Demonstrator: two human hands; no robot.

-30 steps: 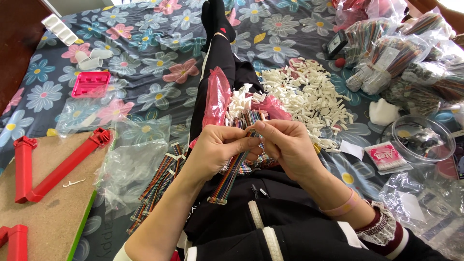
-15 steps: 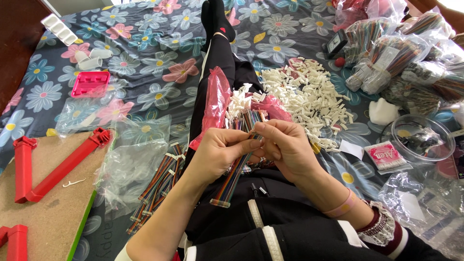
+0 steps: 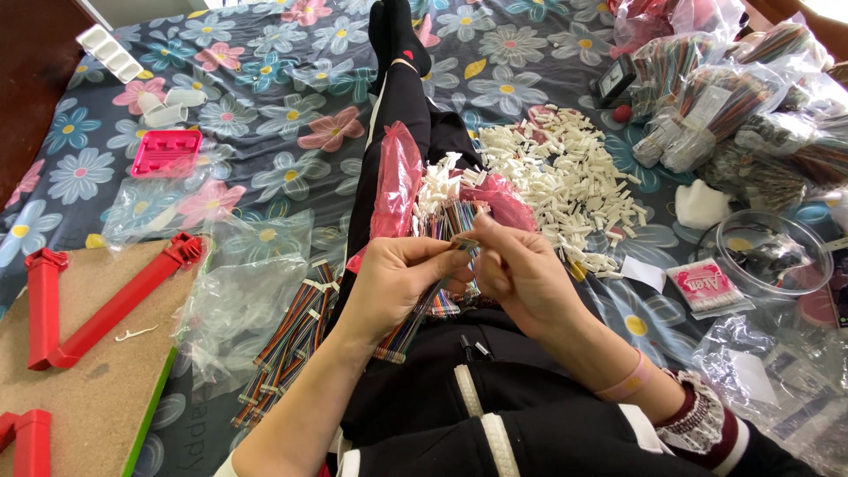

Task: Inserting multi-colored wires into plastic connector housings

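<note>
At centre frame, left hand [image 3: 397,278] and right hand [image 3: 521,274] both pinch a rainbow ribbon cable [image 3: 415,320] over the lap, below the heap of white connectors [image 3: 565,181].

multicolour ribbon cable [image 3: 415,320], slanted over lap

Single head cam, steep downward look over the lap.
Close on the left hand [image 3: 397,281] and right hand [image 3: 521,274] at frame centre; faces forward along the outstretched legs to the floral bedspread [image 3: 265,115]. No second view, so no overlap.
</note>
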